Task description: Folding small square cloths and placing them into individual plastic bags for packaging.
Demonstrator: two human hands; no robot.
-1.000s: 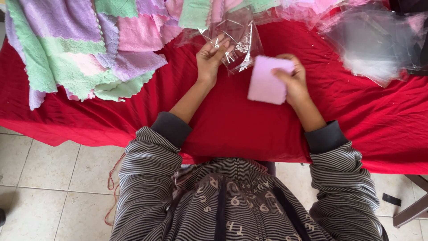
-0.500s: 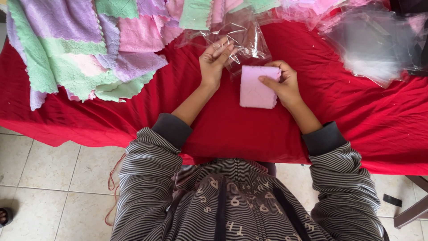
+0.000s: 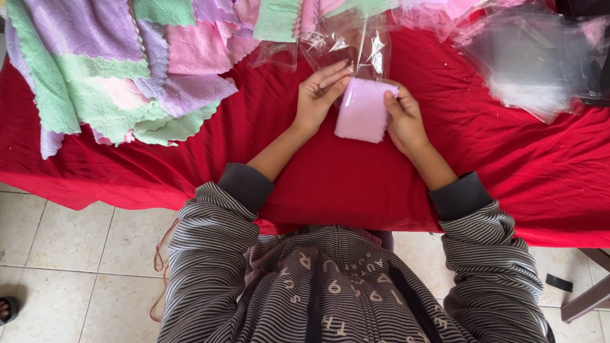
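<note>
A folded pink cloth [image 3: 363, 112] lies between my hands on the red tablecloth [image 3: 330, 171], its far end pushed into the mouth of a clear plastic bag [image 3: 356, 47]. My right hand [image 3: 404, 119] grips the cloth's right edge. My left hand [image 3: 319, 93] holds the bag's open edge at the cloth's left side, fingers stretched along it. The bag's far part lies crinkled toward the table's back.
A heap of pink, green and purple cloths [image 3: 121, 70] covers the table's left and back. A pile of clear plastic bags [image 3: 534, 57] lies at the right. Tiled floor [image 3: 76, 254] shows below the table edge, and a furniture leg [image 3: 588, 298] at lower right.
My right hand has carried the pink cloth left and away, up to the bag. The cloth's far end has entered the bag's mouth, which my left hand holds.
</note>
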